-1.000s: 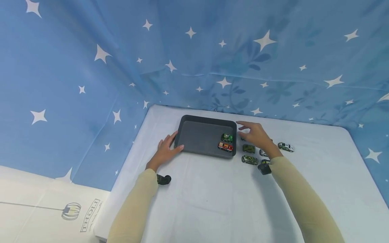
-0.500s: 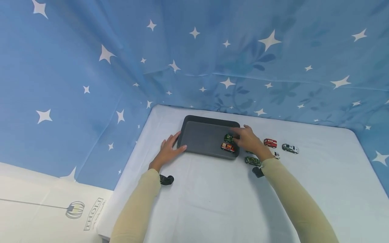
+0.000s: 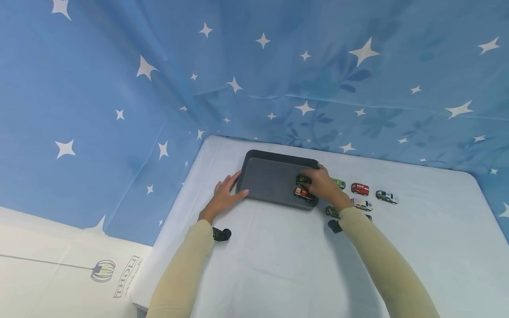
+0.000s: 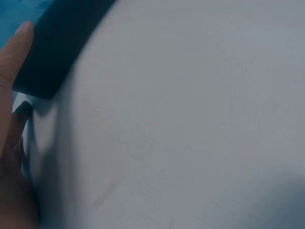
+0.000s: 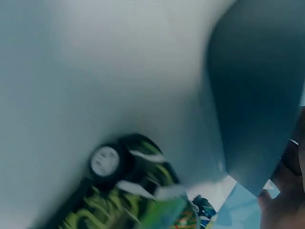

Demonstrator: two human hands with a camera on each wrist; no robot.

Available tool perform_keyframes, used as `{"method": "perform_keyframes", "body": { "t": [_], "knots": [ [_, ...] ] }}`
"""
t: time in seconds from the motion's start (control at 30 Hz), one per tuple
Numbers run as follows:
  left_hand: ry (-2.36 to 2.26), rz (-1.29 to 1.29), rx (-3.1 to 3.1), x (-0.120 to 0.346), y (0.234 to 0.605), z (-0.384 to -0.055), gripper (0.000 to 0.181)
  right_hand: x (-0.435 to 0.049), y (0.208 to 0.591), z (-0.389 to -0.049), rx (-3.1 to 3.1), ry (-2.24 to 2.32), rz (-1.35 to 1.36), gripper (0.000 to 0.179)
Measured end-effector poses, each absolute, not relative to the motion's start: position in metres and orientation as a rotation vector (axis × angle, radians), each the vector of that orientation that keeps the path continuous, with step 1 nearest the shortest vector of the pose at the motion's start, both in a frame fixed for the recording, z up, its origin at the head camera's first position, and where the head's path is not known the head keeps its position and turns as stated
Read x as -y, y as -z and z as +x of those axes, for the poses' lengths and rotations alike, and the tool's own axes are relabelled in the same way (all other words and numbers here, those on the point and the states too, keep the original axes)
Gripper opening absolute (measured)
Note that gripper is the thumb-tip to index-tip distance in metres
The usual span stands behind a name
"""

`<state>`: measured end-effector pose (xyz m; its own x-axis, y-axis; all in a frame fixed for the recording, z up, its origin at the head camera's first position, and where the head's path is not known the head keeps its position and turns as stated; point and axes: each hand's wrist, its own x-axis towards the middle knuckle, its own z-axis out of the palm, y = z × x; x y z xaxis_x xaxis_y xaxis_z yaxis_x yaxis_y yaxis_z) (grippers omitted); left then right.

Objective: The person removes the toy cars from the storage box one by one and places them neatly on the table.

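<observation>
In the head view, my left hand rests at the near left corner of a grey tray, its fingers spread against the edge. The left wrist view shows one finger lying along the tray's dark corner. My right hand reaches over the tray's right end. Its index finger and thumb pinch the green toy car, partly hiding it. Just in front sits an orange-red toy car. The right wrist view shows the tray wall mostly screening the fingers.
Right of the tray stand toy cars: light green, red, silver, white and camouflage green. Another lies partly under the right wrist. A camouflage car looms close in the right wrist view. Starred blue curtains surround the table.
My right hand has moved left from beside the tray to the green car inside it, and its fingers have closed in. The left hand stays at the corner; the head view has shifted slightly.
</observation>
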<state>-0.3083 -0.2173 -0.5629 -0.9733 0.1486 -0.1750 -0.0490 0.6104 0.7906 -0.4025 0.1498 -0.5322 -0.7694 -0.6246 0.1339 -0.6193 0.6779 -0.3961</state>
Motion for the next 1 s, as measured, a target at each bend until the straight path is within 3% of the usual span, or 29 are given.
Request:
{"method": "perform_keyframes", "body": {
  "t": [0.57, 1.0],
  "knots": [
    [-1.276, 0.074, -2.626, 0.217, 0.559, -0.312, 0.086, -0.142, 0.535, -0.404, -2.808, 0.798, -1.003, 0.05],
    [-1.289, 0.034, -2.611, 0.215, 0.563, -0.307, 0.086, -0.137, 0.538, -0.402, -2.807, 0.845, -0.973, 0.031]
  ]
}}
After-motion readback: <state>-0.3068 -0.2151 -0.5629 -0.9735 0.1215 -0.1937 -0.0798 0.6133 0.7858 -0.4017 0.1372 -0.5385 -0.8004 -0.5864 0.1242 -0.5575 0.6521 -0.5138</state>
